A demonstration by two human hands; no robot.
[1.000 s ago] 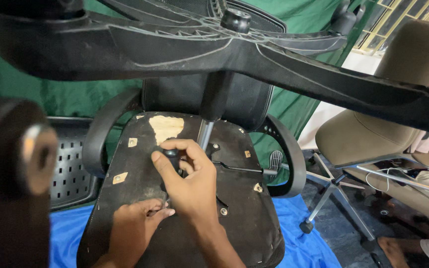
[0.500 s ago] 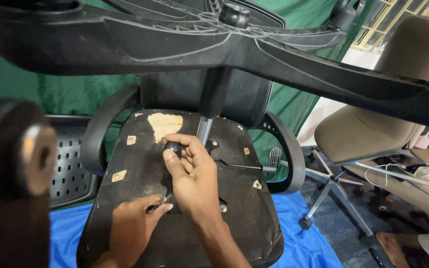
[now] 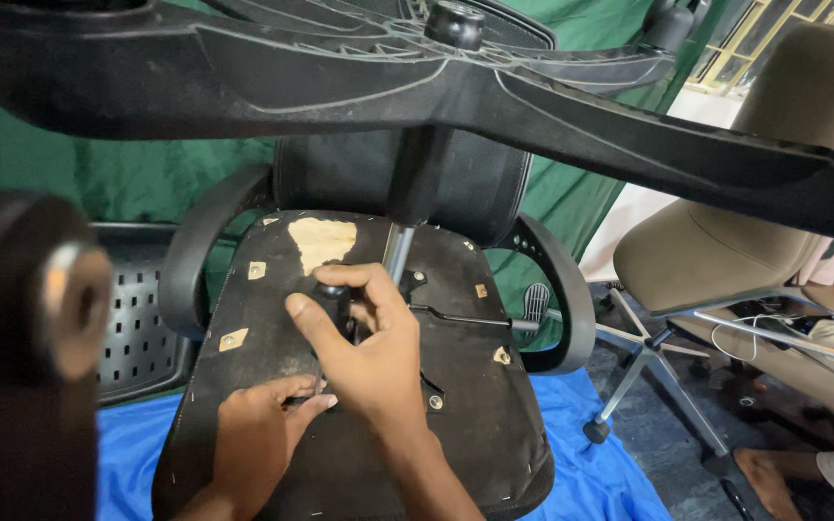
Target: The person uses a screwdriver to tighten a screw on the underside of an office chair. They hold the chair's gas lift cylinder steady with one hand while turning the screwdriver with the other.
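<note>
An office chair lies upside down, its seat underside facing up on a blue cloth. The right hand sits at the middle of that underside, fingers curled around a small black knob just left of the metal post; thumb and forefinger grasp the knob from either side. The left hand rests nearer, its fingers pressed flat against the black mechanism plate just below the right hand, grasping nothing that shows.

The two armrests curve up at the left and right edges of the seat, fencing the hands in on both sides. Right overhead the chair base spreads its black legs across the whole top of the view, so the room above the hands is low. A thin lever runs rightward from the mechanism, close to the right hand. The near edge of the seat leaves open room toward the person.

A blurred wheel fills the near left and hides that corner. The mechanism under the right palm is covered. On the right stands a tan chair, and by it another person's bare foot, cut off at the frame edge. A green curtain closes off the far side.
</note>
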